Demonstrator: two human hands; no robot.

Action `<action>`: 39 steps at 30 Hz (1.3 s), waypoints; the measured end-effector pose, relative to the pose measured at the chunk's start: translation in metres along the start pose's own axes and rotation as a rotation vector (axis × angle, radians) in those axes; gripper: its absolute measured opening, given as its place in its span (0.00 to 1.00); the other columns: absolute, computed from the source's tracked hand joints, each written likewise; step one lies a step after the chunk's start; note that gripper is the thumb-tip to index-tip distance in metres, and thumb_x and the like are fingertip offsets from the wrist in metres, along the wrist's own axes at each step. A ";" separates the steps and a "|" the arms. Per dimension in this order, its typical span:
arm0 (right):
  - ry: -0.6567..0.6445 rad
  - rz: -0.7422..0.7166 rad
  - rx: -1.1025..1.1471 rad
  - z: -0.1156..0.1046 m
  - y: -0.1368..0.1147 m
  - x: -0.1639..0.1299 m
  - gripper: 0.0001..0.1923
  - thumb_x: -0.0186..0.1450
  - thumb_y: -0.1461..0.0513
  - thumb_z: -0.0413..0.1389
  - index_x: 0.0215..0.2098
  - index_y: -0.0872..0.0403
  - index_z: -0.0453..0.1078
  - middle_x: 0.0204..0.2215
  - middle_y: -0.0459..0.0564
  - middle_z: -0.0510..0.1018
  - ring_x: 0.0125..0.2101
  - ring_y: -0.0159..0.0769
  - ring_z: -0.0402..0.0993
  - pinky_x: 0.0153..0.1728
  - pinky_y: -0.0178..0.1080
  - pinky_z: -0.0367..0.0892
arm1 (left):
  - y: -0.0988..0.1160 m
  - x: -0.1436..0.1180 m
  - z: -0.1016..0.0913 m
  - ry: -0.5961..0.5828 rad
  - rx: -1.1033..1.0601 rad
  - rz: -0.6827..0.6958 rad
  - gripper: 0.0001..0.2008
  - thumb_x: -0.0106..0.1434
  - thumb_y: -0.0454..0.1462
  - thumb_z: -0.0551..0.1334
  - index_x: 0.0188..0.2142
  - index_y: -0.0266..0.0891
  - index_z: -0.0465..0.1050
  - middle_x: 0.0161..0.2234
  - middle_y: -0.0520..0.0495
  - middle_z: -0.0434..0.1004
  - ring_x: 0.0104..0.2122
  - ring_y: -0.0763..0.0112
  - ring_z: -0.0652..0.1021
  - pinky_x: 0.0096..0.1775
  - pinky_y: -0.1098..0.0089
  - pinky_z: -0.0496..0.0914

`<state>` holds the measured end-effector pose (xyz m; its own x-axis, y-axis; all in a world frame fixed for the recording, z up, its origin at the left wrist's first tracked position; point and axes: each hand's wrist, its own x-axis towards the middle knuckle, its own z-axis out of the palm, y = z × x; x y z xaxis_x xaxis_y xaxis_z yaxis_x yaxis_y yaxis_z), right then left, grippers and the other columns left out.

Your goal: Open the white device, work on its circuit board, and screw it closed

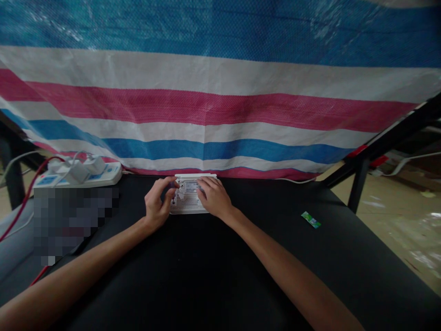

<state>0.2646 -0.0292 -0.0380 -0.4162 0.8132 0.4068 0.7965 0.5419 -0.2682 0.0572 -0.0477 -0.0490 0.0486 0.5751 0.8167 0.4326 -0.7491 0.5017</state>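
A white flat device (189, 203) lies on the black tabletop, its upper face showing rows of small holes and a printed label. At its left end is my left hand (158, 201), thumb and forefinger bent toward each other. A small pale piece (182, 192) shows near those fingertips; what they hold cannot be made out. My right hand (215, 196) rests over the device's right part, fingers lying across its face and thumb held apart. That hand hides the device's right edge. Along the back of the device runs a raised white strip (195, 175).
A white power strip (112, 174) with several plugs and cables stands at the left, a red cable (25, 202) beside it. A small green packet (310, 219) lies on the right of the black tabletop (193, 276). A striped plastic sheet (206, 108) hangs behind.
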 end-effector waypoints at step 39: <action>0.004 -0.012 0.001 0.001 0.001 0.000 0.20 0.71 0.59 0.48 0.57 0.59 0.70 0.56 0.58 0.74 0.58 0.43 0.66 0.61 0.46 0.58 | -0.004 -0.001 0.004 0.071 -0.072 -0.061 0.14 0.71 0.34 0.54 0.53 0.41 0.71 0.37 0.48 0.77 0.27 0.75 0.74 0.32 0.72 0.72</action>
<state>0.2650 -0.0282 -0.0392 -0.4244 0.8057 0.4133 0.7908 0.5521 -0.2642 0.0584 -0.0436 -0.0529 -0.0410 0.5974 0.8009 0.3666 -0.7366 0.5683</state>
